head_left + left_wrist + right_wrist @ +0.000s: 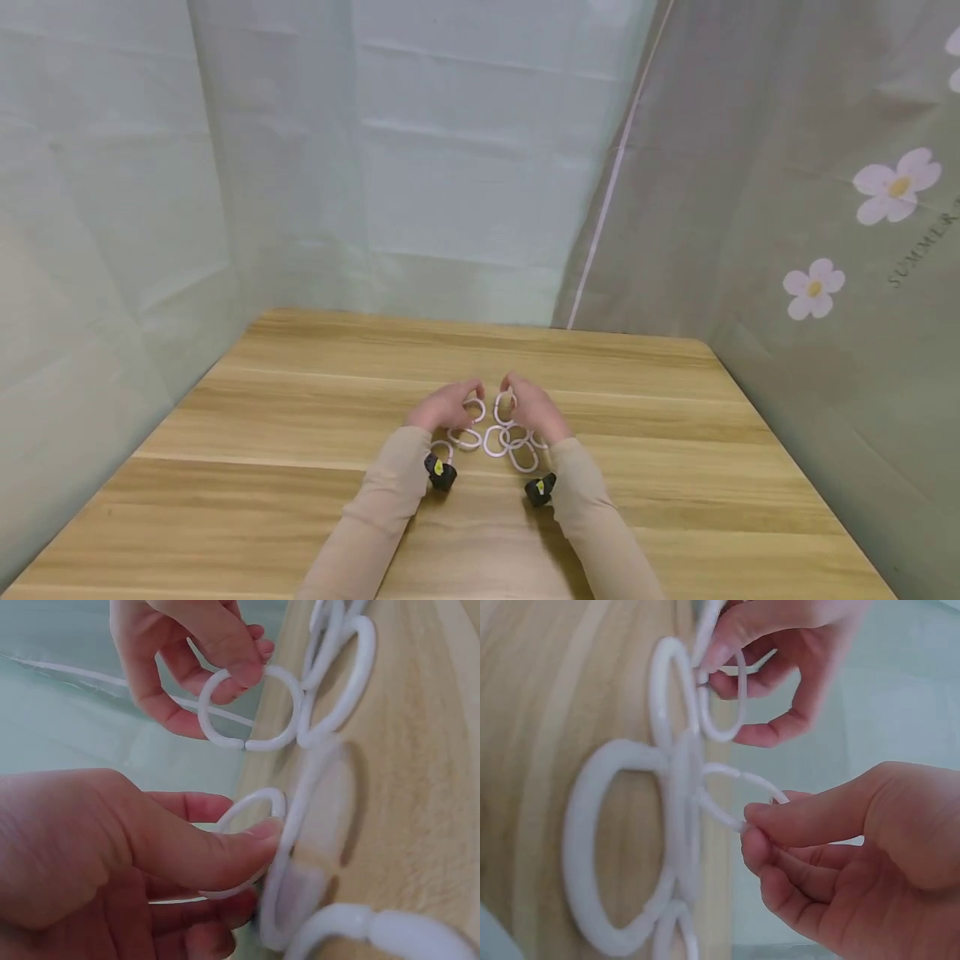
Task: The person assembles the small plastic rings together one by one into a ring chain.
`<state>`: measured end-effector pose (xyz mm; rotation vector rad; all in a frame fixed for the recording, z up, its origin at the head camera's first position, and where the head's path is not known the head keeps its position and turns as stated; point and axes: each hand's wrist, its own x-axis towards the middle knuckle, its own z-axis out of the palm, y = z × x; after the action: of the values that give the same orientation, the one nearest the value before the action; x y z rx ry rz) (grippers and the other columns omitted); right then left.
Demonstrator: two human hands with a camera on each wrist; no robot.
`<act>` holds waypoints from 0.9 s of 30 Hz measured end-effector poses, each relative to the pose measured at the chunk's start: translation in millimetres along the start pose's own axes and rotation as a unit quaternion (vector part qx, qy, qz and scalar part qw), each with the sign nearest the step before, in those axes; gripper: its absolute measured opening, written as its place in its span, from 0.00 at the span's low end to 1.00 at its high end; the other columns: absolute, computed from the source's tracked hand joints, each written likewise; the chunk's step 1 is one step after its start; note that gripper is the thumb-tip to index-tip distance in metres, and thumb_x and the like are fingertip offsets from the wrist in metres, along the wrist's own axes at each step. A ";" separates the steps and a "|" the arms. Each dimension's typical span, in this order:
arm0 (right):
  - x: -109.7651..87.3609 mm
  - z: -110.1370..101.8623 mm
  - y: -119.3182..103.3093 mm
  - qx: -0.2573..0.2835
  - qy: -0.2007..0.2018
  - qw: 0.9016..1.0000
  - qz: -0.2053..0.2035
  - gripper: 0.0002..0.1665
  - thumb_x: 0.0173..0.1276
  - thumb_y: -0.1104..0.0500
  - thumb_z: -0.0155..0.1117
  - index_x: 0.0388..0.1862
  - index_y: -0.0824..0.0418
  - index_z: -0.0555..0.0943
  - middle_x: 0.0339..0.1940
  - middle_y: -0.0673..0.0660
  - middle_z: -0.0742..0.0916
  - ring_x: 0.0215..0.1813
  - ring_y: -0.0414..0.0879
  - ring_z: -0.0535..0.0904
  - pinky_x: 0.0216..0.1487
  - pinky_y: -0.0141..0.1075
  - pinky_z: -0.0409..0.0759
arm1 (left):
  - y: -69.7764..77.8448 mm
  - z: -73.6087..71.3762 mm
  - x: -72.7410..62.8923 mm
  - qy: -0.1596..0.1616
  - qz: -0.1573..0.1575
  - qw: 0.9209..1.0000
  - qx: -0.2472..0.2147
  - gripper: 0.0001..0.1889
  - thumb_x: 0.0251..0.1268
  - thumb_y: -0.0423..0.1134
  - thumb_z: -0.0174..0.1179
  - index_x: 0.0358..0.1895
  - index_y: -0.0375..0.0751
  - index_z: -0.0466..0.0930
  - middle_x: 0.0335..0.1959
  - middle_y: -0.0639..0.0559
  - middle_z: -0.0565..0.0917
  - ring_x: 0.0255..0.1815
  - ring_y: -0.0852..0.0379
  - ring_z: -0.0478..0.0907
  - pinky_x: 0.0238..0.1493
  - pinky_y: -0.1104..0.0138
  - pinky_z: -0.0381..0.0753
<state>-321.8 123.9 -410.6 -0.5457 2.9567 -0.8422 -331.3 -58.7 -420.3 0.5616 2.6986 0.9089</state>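
White plastic C-shaped links, oval with a small gap, lie before me. My left hand (444,406) pinches one link (255,796) between thumb and fingers, just above the table. My right hand (534,410) pinches another link (298,709) by its edge; its gap shows at the bottom in the left wrist view. The two hands face each other, apart. Around and beneath them several more links (522,468) lie on the wooden table, some overlapping near my right hand. Whether the held links are joined to others cannot be told.
The wood-grain table (480,542) has pale hanging cloth (480,167) behind it and on the left. A grey-green cloth (735,208) with flowers hangs on the right. Black wrist cameras (442,477) sit below each hand, close to the links.
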 end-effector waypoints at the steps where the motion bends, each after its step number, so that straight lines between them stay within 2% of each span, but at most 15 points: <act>1: -0.6 -0.8 -0.1 0.001 0.006 1.000 -0.008 0.23 0.54 0.78 0.57 0.49 0.64 0.73 0.33 0.62 0.81 0.33 0.48 0.73 0.37 0.40 0.74 | -0.1 0.1 0.4 0.000 0.005 1.000 -0.010 0.24 0.49 0.22 0.63 0.51 0.43 0.72 0.28 0.49 0.74 0.26 0.55 0.70 0.27 0.68 0.71; 4: -2.8 -2.7 0.8 0.014 0.019 0.999 -0.025 0.21 0.54 0.77 0.58 0.48 0.65 0.75 0.32 0.61 0.82 0.34 0.48 0.74 0.36 0.38 0.74 | 0.4 -0.5 0.7 0.003 0.014 0.999 -0.038 0.25 0.49 0.20 0.59 0.53 0.40 0.73 0.22 0.52 0.71 0.22 0.58 0.68 0.23 0.71 0.68; 6: -4.4 -4.2 1.5 0.026 0.023 0.999 -0.029 0.20 0.56 0.76 0.58 0.48 0.65 0.76 0.31 0.60 0.83 0.33 0.47 0.76 0.34 0.36 0.75 | 1.2 -2.1 0.3 0.008 0.021 0.998 -0.061 0.26 0.48 0.19 0.57 0.55 0.39 0.73 0.22 0.52 0.72 0.22 0.59 0.69 0.24 0.71 0.69; 13: -11.1 -19.4 -2.3 0.120 0.039 0.992 -0.015 0.17 0.64 0.72 0.58 0.52 0.65 0.77 0.31 0.61 0.83 0.30 0.53 0.83 0.28 0.31 0.74 | 10.8 -15.9 -3.3 0.066 0.082 0.989 -0.107 0.27 0.54 0.22 0.61 0.61 0.34 0.72 0.32 0.45 0.81 0.31 0.58 0.76 0.34 0.70 0.75; 17: -14.9 -30.1 -4.5 0.150 0.066 0.986 -0.044 0.17 0.66 0.71 0.58 0.54 0.66 0.77 0.33 0.62 0.84 0.27 0.49 0.82 0.26 0.31 0.74 | 17.0 -21.8 -5.9 0.073 0.105 0.980 -0.153 0.28 0.58 0.23 0.61 0.64 0.31 0.68 0.36 0.40 0.82 0.34 0.58 0.79 0.36 0.70 0.77; 21: -17.7 -40.5 -8.7 0.129 0.090 0.983 -0.095 0.17 0.68 0.69 0.58 0.55 0.65 0.78 0.33 0.60 0.85 0.25 0.40 0.78 0.26 0.30 0.73 | 24.9 -27.8 -9.6 0.070 0.115 0.971 -0.198 0.30 0.60 0.25 0.62 0.66 0.28 0.65 0.38 0.39 0.81 0.37 0.56 0.81 0.38 0.70 0.79; 27: -19.5 -51.8 -14.8 0.070 0.143 0.974 -0.161 0.15 0.67 0.69 0.59 0.53 0.64 0.80 0.32 0.59 0.85 0.24 0.38 0.75 0.25 0.28 0.73 | 33.5 -38.0 -12.0 0.085 0.115 0.965 -0.221 0.31 0.59 0.28 0.64 0.67 0.32 0.66 0.39 0.41 0.82 0.42 0.53 0.84 0.45 0.66 0.83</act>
<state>-304.4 145.0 -360.3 -0.9917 3.0686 -1.2453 -324.1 -59.3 -368.7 0.7297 2.4774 1.6325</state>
